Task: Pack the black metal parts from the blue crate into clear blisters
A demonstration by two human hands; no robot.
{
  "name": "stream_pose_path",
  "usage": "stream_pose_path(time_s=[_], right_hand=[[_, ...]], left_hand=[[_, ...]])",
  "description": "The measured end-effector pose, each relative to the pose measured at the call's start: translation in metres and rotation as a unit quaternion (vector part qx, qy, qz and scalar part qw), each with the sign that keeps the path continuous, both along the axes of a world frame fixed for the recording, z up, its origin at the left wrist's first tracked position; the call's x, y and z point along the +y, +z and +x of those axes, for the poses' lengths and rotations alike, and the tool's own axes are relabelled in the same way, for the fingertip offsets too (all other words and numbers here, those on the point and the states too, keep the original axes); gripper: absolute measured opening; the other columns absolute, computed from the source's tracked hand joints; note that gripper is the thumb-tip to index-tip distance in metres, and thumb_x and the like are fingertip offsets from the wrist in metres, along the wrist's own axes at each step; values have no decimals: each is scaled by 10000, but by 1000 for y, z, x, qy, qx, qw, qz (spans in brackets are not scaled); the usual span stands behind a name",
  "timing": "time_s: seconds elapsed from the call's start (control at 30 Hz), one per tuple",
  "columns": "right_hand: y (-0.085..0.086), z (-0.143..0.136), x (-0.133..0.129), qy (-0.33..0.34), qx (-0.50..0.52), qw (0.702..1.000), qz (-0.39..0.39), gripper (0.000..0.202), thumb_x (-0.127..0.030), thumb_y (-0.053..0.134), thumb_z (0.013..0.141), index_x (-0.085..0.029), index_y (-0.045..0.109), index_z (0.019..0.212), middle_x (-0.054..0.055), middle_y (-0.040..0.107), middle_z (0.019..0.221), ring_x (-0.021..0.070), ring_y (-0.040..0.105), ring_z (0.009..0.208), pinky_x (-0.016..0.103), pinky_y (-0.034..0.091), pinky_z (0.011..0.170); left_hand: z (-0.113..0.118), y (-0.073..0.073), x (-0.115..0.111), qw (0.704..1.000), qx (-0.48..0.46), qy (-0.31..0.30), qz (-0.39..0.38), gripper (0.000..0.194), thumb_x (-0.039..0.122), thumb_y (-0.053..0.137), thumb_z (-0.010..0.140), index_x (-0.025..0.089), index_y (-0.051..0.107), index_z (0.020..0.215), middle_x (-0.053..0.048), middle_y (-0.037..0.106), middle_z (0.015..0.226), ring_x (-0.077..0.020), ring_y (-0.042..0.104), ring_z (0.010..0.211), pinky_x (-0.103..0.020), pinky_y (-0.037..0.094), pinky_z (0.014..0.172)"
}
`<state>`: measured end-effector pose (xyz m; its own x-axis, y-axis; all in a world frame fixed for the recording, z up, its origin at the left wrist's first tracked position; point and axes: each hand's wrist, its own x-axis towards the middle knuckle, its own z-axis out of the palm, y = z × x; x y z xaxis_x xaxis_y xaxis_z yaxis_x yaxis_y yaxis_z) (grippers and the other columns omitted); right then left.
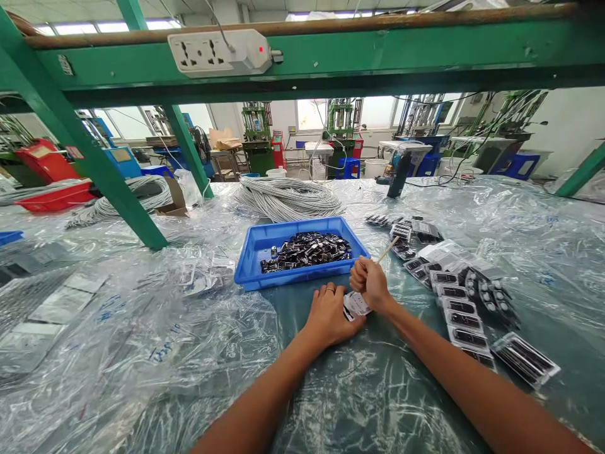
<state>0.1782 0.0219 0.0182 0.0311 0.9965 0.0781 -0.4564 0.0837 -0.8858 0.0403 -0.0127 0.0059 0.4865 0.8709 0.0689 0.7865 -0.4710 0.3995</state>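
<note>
My left hand (328, 315) rests low on the table with its thumb and fingers around a small clear-and-white packet (358, 304), which has something dark at its edge. My right hand (369, 282) is closed in a fist around a thin pale stick (388, 248) that slants up and to the right. This fist is right beside the packet, and its lower side hides part of it. Just beyond both hands stands a blue tray (295, 277) with a heap of small black-and-metal parts (312, 249) in it.
To the right lie rows of flat packs with black pieces (460, 320) and a separate pack (525, 359). Grey cable coils (288, 197) lie behind the tray. A dark upright tool (399, 173) stands farther back. A green beam (425, 47) with a power strip (220, 52) crosses overhead.
</note>
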Motion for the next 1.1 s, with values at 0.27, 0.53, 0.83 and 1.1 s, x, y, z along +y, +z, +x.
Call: stream_pose_path(time_s=[0.27,0.53,0.83,1.1], right_hand=[[-14,-22,-3,-55,-80,994,55,533,-507,589,770,-234,267,445,-86,211,402,48,182,353,232,141,371],[-3,-10,-16,55,-83,995,-26,449,-410,566,757,-238,283,455,-92,219,387,49,147,348,218,92,350],[2,22,-1,-19,-6,1000,9,461,-407,514,806,-225,261,466,-90,163,414,58,104,363,216,107,365],[-11,-3,3,-66,-45,997,13,468,-404,521,799,-232,251,457,-82,197,406,54,153,352,218,123,362]], left_hand=[[1,-6,1,1000,-11,-7,19,417,467,622,829,176,581,1126,-125,589,1141,-311,550,1084,-452,426,931],[1,-2,-2,1000,7,6,21,415,514,623,827,180,587,1071,-117,601,1129,-315,556,1081,-460,424,935],[-1,4,-2,999,37,10,27,460,474,606,806,156,584,1137,-172,572,1187,-364,512,1140,-493,400,956],[4,-5,5,999,-32,-38,8,445,456,599,855,183,578,1206,-124,560,1192,-319,511,1130,-468,398,964]])
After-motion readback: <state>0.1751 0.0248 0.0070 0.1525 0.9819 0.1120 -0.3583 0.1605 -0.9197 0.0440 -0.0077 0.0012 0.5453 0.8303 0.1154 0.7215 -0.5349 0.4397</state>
